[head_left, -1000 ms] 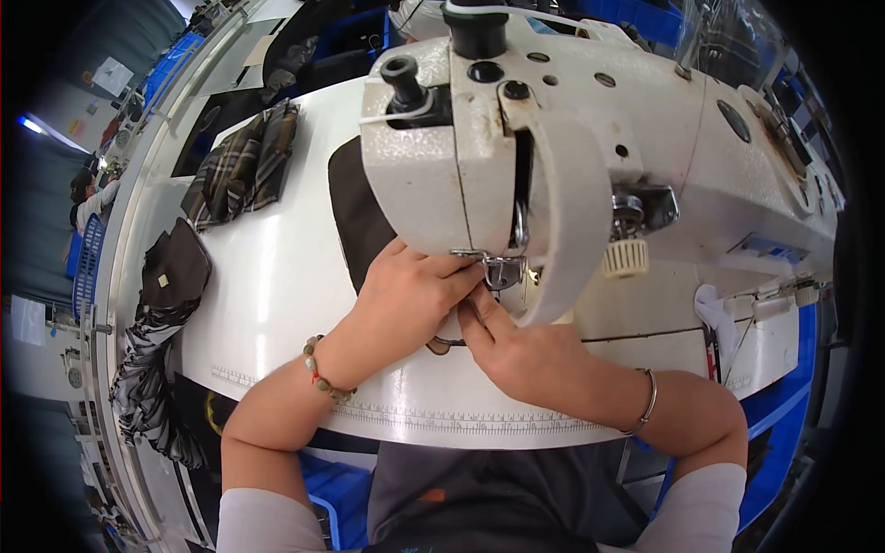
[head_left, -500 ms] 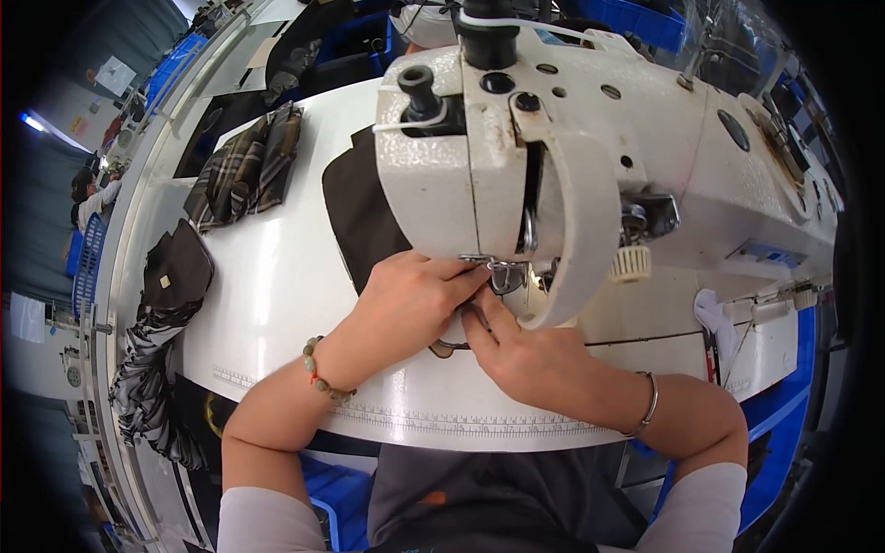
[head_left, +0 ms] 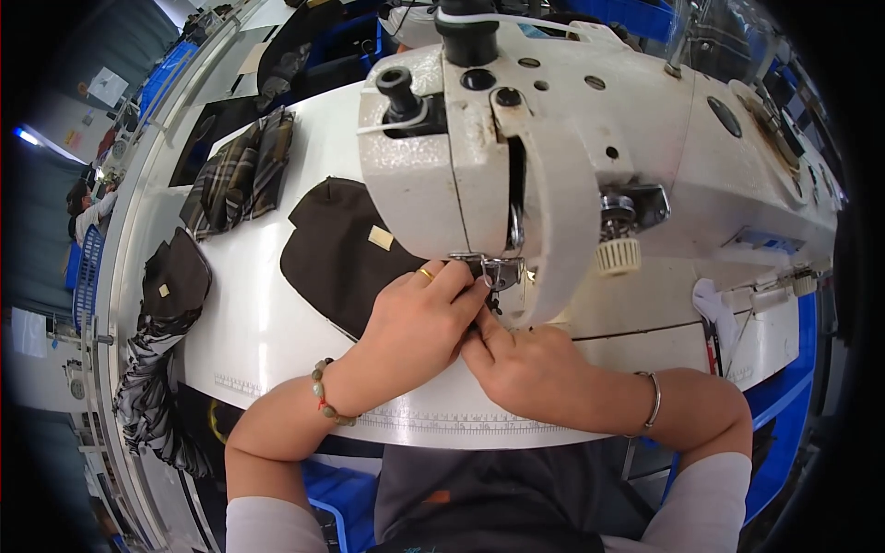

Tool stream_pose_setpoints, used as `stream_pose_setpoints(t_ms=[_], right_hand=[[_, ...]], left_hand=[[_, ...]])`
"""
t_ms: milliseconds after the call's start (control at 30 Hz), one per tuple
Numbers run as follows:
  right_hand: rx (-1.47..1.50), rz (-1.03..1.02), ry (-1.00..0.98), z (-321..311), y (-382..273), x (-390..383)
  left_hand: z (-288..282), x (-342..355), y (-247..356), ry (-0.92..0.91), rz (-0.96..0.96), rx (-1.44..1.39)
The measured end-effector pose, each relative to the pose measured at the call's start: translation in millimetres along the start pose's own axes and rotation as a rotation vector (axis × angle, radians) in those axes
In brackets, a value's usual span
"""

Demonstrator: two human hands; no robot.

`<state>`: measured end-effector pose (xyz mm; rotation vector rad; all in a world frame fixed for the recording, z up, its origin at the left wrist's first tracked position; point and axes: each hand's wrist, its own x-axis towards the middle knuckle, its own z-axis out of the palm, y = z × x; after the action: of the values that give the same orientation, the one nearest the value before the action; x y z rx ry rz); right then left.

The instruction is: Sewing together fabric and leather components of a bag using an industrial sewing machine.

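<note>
Steadying dark brown fabric [head_left: 336, 263], under and left of left hand [head_left: 415, 318], with right hand [head_left: 530, 364] beside; cannot tell fingers' grip; seemingly mid-seam, near presser foot [head_left: 503, 274] just beyond fingertips; cannot judge remainder

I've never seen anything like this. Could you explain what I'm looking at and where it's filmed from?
There's no robot here: these are a person's bare hands, filmed from above by a wide fisheye camera worn on the head, which bends straight edges. The big white metal machine is a sewing machine. The left hand rests on a flat dark-brown fabric piece with a pale label; the right hand meets it near the silver metal presser foot. What the fingertips grip is hidden. On the smooth white tabletop also lies folded brown-and-grey plaid cloth.
</note>
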<state>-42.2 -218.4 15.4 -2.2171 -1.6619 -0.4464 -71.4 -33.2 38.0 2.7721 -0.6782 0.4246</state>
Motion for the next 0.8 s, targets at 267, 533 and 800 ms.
stream_pose_setpoints(t_ms=[267,533,800], right_hand=[[0.008,-0.003,-0.002,-2,-1,2],[-0.066,-0.093,-0.011,-6,-12,-9],[-0.093,-0.096,-0.020,-7,-19,-11]], left_hand=[[0,0,-1,-0.021,-0.015,0.004],[-13,-14,3,-0.035,-0.005,-0.046],[-12,-15,7,-0.037,0.032,0.058]])
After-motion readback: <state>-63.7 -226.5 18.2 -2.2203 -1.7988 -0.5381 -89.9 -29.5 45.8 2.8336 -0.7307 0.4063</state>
